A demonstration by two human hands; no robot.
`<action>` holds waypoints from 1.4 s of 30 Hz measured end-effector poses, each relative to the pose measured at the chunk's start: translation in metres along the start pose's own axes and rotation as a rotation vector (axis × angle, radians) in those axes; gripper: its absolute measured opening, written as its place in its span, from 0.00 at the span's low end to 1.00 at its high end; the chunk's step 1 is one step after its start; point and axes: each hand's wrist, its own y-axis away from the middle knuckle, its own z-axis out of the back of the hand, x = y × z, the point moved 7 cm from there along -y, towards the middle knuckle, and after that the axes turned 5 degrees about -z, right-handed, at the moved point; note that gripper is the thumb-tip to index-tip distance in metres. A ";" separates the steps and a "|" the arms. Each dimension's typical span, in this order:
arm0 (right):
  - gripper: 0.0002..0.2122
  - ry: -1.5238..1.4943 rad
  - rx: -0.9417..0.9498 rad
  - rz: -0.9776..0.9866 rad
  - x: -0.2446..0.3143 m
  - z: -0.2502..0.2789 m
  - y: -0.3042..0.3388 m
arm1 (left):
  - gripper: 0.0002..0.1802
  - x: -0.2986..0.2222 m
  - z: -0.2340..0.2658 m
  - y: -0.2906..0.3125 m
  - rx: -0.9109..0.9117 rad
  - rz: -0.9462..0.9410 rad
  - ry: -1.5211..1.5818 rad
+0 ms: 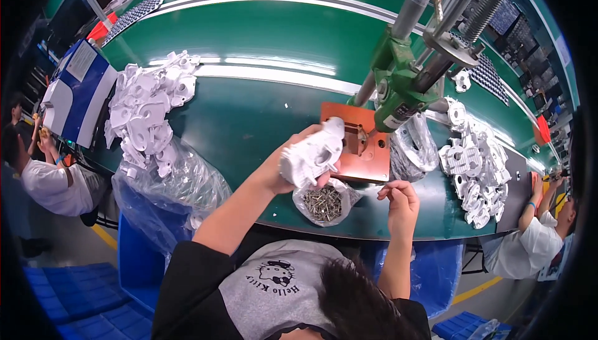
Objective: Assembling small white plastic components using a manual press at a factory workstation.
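A white moulded plastic housing (313, 155) is gripped in my left hand (278, 167), held up at the left edge of the orange fixture plate (367, 164). My right hand (400, 199) is closed in a pinch near the front of that plate; whatever lies between its fingertips is too small to name. Between my hands sits an open clear bag of small metal pins (322, 203). Over the plate stands a green hand press (398, 90) with a metal column and a spring.
White housings are heaped at the left (149, 106) and right (476, 172) of the green bench (249, 115). Clear plastic film (180, 181) hangs into a blue bin (134, 259). Another clear bag (414, 147) lies behind the press plate. Co-workers sit at both sides.
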 end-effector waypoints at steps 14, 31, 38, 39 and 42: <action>0.06 0.006 0.053 -0.040 -0.007 -0.027 -0.001 | 0.23 0.018 -0.020 0.025 -0.076 -0.063 0.457; 0.41 0.012 0.532 -0.192 0.022 -0.138 0.013 | 0.19 -0.025 -0.070 0.047 -0.278 -0.865 -1.910; 0.41 0.072 0.566 -0.367 0.009 -0.140 0.034 | 0.13 -0.007 -0.072 0.061 -0.306 -0.879 -1.611; 0.40 0.067 0.477 -0.418 0.000 -0.135 0.035 | 0.12 -0.001 -0.062 0.061 -0.389 -0.760 -1.514; 0.41 0.067 0.435 -0.353 -0.012 -0.140 0.038 | 0.10 0.013 -0.033 0.064 -0.558 -0.475 -1.274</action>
